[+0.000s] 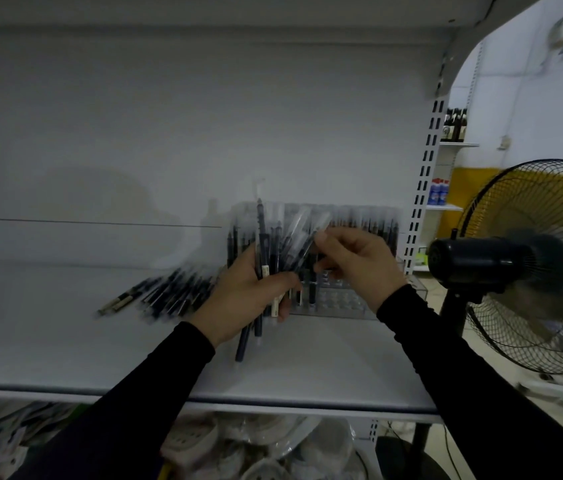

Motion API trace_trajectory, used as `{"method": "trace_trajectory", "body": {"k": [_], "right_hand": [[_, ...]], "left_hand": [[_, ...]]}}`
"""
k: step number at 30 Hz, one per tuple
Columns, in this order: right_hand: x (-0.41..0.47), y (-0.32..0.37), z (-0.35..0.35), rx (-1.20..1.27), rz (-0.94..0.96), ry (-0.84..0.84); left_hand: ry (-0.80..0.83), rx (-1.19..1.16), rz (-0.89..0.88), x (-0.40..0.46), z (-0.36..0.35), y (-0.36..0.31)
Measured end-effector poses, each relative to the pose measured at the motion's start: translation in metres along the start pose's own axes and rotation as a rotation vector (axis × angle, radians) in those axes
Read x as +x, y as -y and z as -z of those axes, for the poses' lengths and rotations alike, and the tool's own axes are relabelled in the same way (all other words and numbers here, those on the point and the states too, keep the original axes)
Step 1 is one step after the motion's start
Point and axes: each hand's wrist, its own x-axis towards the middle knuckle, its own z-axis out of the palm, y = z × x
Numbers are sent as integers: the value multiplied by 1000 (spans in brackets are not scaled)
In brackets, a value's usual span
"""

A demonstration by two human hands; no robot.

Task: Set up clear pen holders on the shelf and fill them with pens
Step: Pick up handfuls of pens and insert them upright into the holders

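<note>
Shelf (65,341): one pale board, carrying everything listed here.

Pen holder (335,299): one clear holder stands on the shelf toward its right end, against the back panel. Its rear rows are already filled with upright dark pens (370,223); the picture is too blurred for you to count them. Its front sockets show open.

Loose pens (166,292): one heap lies flat on the shelf, left of the holder and just beside your left hand. The pens fan out leftward; blur prevents a count.

Your left hand (245,292): one hand, its grip clenched round a bunch of pens (262,258) held roughly upright in front of the holder. At least four or five dark barrels show, their ends sticking out above and below the fist.

Your right hand (352,261): one hand, thumb and fingertips pinching a single pen (302,251) near its upper end. That pen slants down to the left, toward the bunch in your left hand.

Sleeves: two, both black.

Fan (529,265): one standing fan, black cage and motor, to the right of the shelf, well apart from the pens.

Lower shelf: packaged goods (273,441) below, too blurred to identify.
</note>
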Motion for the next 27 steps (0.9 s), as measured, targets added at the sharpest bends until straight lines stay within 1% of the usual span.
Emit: {"method": "trace_trajectory", "body": {"k": [3, 7, 10, 11, 13, 16, 22, 27], "right_hand": [[3, 1, 4, 135, -23, -21], [10, 12, 19, 326, -13, -167], [18, 18, 32, 346, 54, -281], [21, 17, 35, 314, 79, -318], [27, 13, 38, 148, 133, -381], [34, 3, 34, -71, 174, -394], [42, -12, 21, -144, 139, -305], [47, -15, 22, -208, 143, -304]], "left_hand": [[22, 18, 10, 2, -6, -3], [-2, 21, 20, 2, -5, -2], [-33, 12, 9, 1, -5, -3], [-42, 8, 5, 1, -5, -3], [-49, 9, 3, 0, -5, -3], [-40, 6, 8, 0, -4, -1], [-31, -6, -1, -2, -4, -2], [-32, -6, -13, -3, -4, -3]]}}
